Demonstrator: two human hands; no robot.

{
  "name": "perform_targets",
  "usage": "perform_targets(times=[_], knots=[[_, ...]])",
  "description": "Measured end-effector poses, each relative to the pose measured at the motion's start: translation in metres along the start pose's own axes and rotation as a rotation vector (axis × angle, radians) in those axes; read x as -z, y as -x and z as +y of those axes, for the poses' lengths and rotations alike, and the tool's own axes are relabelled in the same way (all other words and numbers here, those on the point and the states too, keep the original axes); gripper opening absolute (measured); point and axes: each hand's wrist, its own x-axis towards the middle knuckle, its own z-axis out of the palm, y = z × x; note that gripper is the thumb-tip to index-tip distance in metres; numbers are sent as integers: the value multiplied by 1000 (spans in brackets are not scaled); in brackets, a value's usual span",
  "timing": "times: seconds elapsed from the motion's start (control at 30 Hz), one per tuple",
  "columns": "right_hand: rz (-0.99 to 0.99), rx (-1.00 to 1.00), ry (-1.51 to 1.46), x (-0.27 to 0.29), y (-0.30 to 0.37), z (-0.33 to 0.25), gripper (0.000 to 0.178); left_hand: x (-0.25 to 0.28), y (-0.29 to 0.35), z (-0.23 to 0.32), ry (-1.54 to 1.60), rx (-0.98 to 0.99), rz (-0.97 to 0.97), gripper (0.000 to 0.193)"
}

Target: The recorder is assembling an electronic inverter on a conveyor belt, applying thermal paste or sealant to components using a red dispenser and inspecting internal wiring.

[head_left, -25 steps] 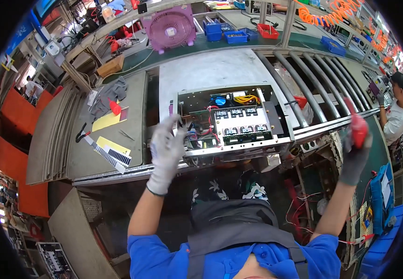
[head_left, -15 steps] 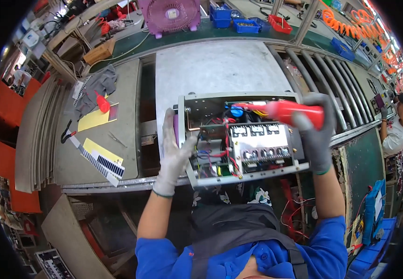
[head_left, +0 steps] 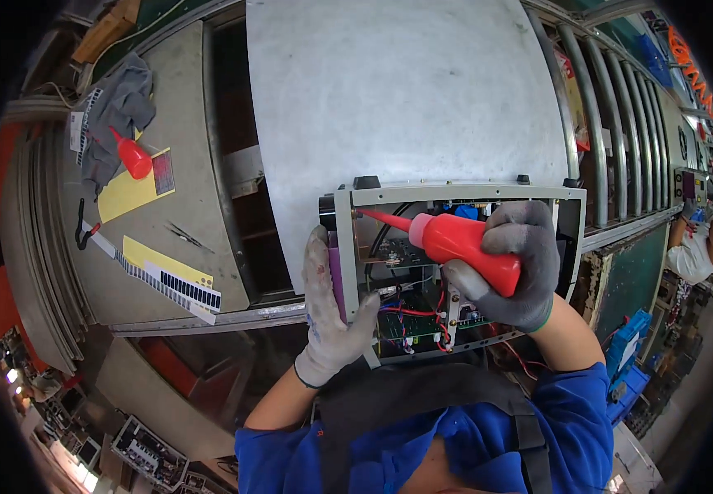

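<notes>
An open grey metal electronics case [head_left: 463, 194] lies in front of me, with wires and circuit boards inside. My left hand [head_left: 332, 329], in a pale glove, grips its left end panel: fingers along the outer purple face [head_left: 337, 284], thumb over the inner edge. My right hand [head_left: 525, 263], in a grey glove, is wrapped around a red squeeze bottle [head_left: 455, 240]. The bottle is tilted over the case, its thin nozzle [head_left: 389, 220] pointing left at the upper left inner corner. Whether the tip touches there, I cannot tell. Hand and bottle hide part of the boards.
A pale metal sheet [head_left: 406, 90] lies behind the case, with rollers [head_left: 608, 123] to its right. On the left board are a second red bottle [head_left: 133, 158], a grey cloth [head_left: 118, 111], yellow sheets [head_left: 130, 196], tweezers [head_left: 188, 237] and label strips. A co-worker [head_left: 694, 251] is at far right.
My right hand has brought the red bottle leftward, from the case's right side to its upper left corner. My left hand stays at the left end. The view has tipped downward.
</notes>
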Motion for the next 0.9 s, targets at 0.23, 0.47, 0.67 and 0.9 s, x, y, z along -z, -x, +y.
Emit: perform_targets(times=[0.23,0.47,0.67,0.9], knots=[[51,-51,-6,-5,-2,-2,45,1,1,0,-23,11,-31,101],[79,-99,-1,-6,-4,-8,43,3,-3,6,-26,29,-21,100],[93,-187,35,-8,-2,-9,40,5,-2,9,-78,77,-61,99],[264,-283,62,-38,24,9,35,3,-4,9,-121,21,-57,99]])
